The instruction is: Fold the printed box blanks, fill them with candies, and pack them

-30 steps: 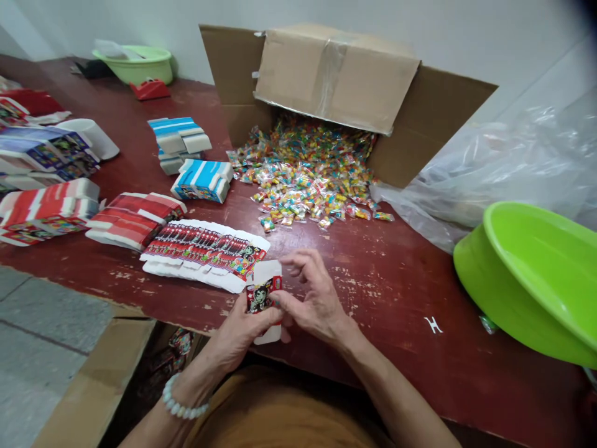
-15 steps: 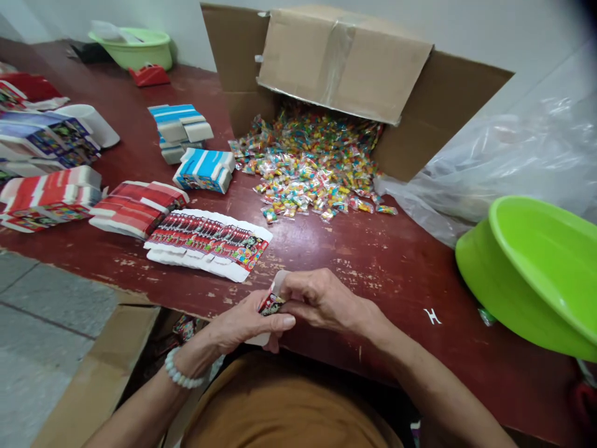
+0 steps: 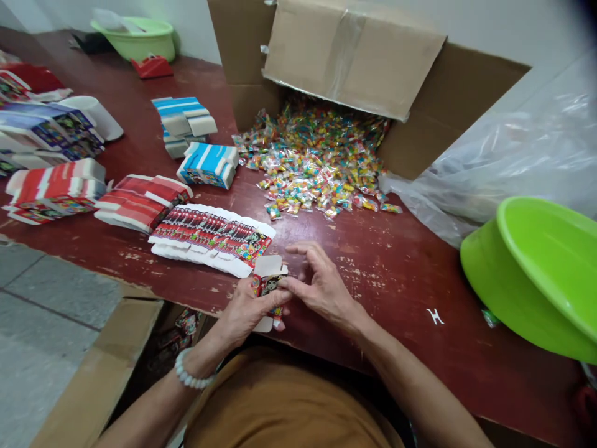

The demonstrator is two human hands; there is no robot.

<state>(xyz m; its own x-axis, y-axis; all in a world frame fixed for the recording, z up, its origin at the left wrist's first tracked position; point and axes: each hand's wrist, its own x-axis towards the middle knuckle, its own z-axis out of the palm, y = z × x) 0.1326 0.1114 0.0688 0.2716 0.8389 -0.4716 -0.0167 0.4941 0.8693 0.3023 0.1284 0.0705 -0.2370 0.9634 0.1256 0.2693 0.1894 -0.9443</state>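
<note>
My left hand [image 3: 247, 311] is closed around a small printed candy box [image 3: 269, 285], held over the table's front edge. White flaps stick out at the box's top and bottom. My right hand [image 3: 321, 286] is just right of it, with the index finger stretched out and the thumb at the box's side. Its fingers are apart and grip nothing that I can see. Beyond my hands lies a fanned row of flat red cartons [image 3: 209, 236]. A heap of wrapped candies [image 3: 317, 162] spills out farther back.
The candies come from a tipped cardboard box [image 3: 349, 56]. Red cartons [image 3: 140, 199] and blue cartons [image 3: 208, 163] are stacked to the left. A green basin [image 3: 522, 280] stands at right, near clear plastic sheeting [image 3: 527, 149]. Below the table edge is an open carton [image 3: 112, 361].
My right hand has opened away from the box's top, its index finger now extended. The box has turned more upright in my left hand, showing its top flap. The view has shifted slightly.
</note>
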